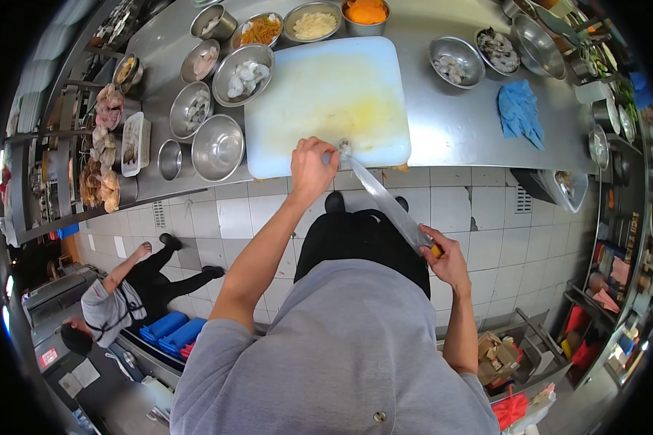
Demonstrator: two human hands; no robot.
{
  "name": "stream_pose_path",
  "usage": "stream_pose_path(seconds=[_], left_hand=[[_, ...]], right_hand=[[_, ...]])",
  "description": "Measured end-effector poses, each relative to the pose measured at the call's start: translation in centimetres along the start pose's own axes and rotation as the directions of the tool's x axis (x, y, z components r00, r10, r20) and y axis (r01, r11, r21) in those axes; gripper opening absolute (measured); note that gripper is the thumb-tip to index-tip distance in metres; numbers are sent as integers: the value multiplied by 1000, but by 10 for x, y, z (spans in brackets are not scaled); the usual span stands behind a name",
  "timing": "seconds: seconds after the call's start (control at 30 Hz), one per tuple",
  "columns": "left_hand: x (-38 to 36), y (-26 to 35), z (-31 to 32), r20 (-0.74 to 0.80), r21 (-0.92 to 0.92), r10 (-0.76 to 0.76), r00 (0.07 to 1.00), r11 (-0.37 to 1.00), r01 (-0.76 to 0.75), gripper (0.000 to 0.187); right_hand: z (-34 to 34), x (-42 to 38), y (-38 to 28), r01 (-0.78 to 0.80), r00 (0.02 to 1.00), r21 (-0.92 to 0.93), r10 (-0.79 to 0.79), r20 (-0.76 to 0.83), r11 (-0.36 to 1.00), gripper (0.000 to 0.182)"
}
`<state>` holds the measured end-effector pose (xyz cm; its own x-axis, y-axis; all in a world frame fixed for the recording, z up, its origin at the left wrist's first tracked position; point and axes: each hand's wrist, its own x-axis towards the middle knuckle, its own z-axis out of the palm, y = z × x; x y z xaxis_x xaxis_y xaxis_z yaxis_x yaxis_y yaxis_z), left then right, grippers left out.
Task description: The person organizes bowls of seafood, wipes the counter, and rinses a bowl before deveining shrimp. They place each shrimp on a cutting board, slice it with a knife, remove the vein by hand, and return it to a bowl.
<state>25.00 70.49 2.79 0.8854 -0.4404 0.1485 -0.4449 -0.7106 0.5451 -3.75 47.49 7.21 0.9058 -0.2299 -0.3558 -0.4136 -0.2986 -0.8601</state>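
Note:
My right hand (448, 259) grips the yellow handle of a long knife (388, 201). Its blade slants up and left, with the tip over the front edge of a white cutting board (294, 72). A small greyish piece, probably a shrimp (345, 146), lies at the tip. Just left of it, my left hand (313, 168) is closed with fingertips pressed together; what they pinch, if anything, is too small to make out. A steel bowl of peeled shrimp (247, 77) overlaps the board's left side. Another bowl with shrimp (453, 67) stands to the right.
Bowls of orange paste (366, 10), pale minced food (315, 26) and orange shreds (260, 32) line the back. An empty steel bowl (218, 148) stands left of the board. A blue glove (519, 113) lies at right. Another person (116, 297) is behind, at left.

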Motion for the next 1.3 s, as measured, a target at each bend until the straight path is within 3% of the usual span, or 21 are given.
stream_pose_path(seconds=[0.17, 0.3, 0.6, 0.73, 0.83, 0.87, 0.97, 1.0, 1.1, 1.27, 1.3], left_hand=[[3, -6, -2, 58, -8, 34, 998, 999, -34, 6], [3, -20, -2, 43, -142, -46, 998, 988, 51, 7], [6, -44, -92, -82, -208, -176, 981, 966, 156, 6], [13, -108, -139, -255, -104, -157, 954, 985, 134, 6], [18, -175, -153, -343, 195, -129, 930, 959, 205, 6], [15, -196, -155, -206, 357, -166, 964, 905, 232, 15], [0, -223, -148, -11, 613, -124, 992, 783, 105, 21], [7, -216, -155, 22, 606, -175, 984, 785, 127, 31], [25, -203, -174, 12, 557, -313, 950, 791, 254, 33], [28, -160, -159, -157, 459, -65, 985, 879, 131, 25], [29, -152, -142, -148, 298, -11, 989, 953, 55, 25]], right_hand=[[-2, 1, -6, -23, 1000, -5, 23, 11, 1000, 49], [-2, 2, -7, -28, 1000, 9, 27, 8, 1000, 49], [1, 1, -5, -60, 998, -38, 61, 9, 997, 50], [2, 1, -5, -62, 998, -28, 62, -2, 998, 51], [3, 1, -3, -53, 999, -25, 53, -7, 998, 50], [3, 2, -5, -62, 998, -22, 62, -4, 998, 50], [3, 3, 1, -41, 999, 7, 41, -20, 999, 50], [1, 1, 9, -51, 998, 29, 52, -28, 998, 50], [-2, 1, 5, -74, 992, 119, 85, -92, 990, 52], [-6, 9, -7, -177, 963, 98, 193, -189, 979, 51], [-6, 8, -2, -178, 963, 87, 192, -187, 980, 52]])
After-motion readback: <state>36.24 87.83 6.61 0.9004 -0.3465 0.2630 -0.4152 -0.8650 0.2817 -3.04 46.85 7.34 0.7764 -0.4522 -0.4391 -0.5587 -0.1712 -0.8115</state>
